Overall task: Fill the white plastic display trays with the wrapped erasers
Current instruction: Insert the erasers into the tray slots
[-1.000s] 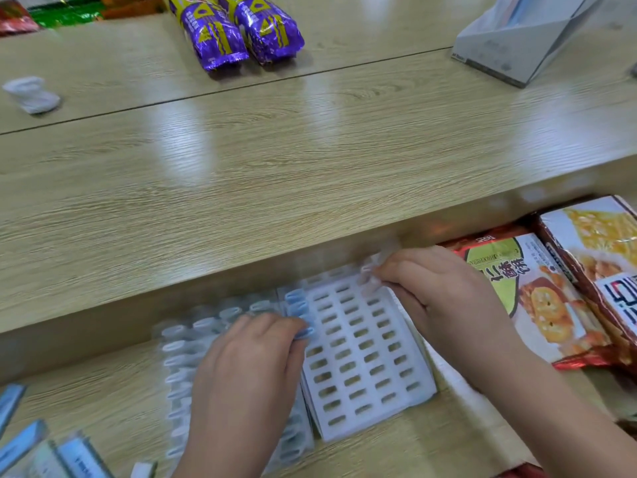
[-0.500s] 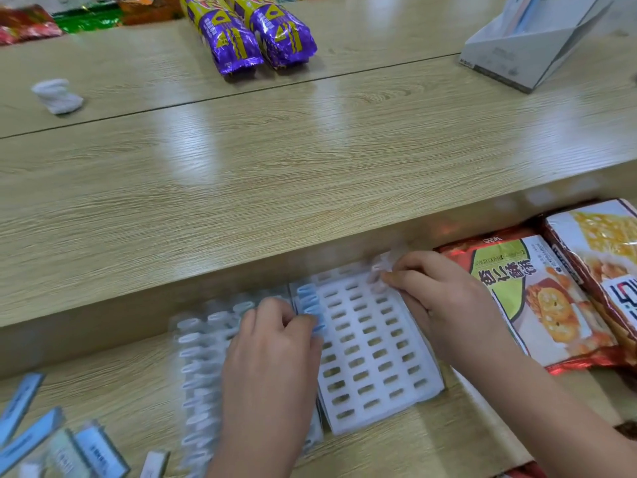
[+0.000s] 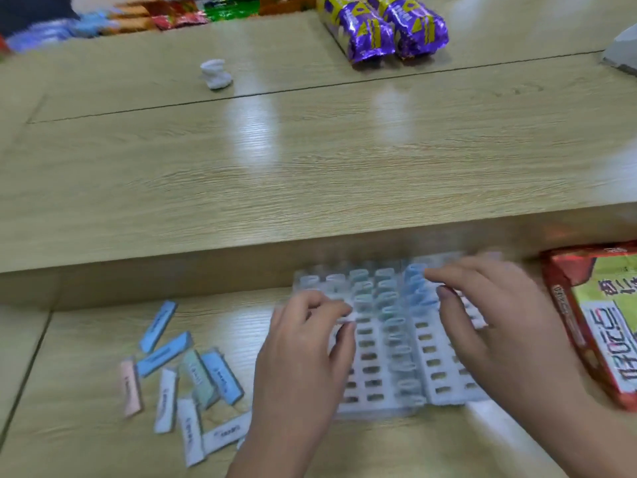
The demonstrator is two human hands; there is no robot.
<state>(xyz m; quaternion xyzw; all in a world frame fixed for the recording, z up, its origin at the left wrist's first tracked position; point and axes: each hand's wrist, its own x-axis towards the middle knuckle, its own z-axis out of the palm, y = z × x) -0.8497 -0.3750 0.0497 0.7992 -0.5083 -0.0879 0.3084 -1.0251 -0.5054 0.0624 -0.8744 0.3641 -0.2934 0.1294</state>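
Two white plastic display trays lie side by side on the low wooden surface, the left tray and the right tray. Several wrapped erasers stand in slots of the left tray, and a short column of blue ones fills the right tray's left edge. My left hand lies over the left tray with bent fingers, tips on it. My right hand covers the right tray, fingers reaching left to the blue erasers. Several loose wrapped erasers lie scattered to the left. The picture is blurred.
A raised wooden counter runs behind the trays. A red and green snack bag lies close on the right. Two purple packs, a crumpled white thing and coloured packets sit at the back.
My right hand has moved from the right tray's far corner leftward to the blue erasers. My left hand has slid left onto the left tray. The view swung left, showing the loose erasers.
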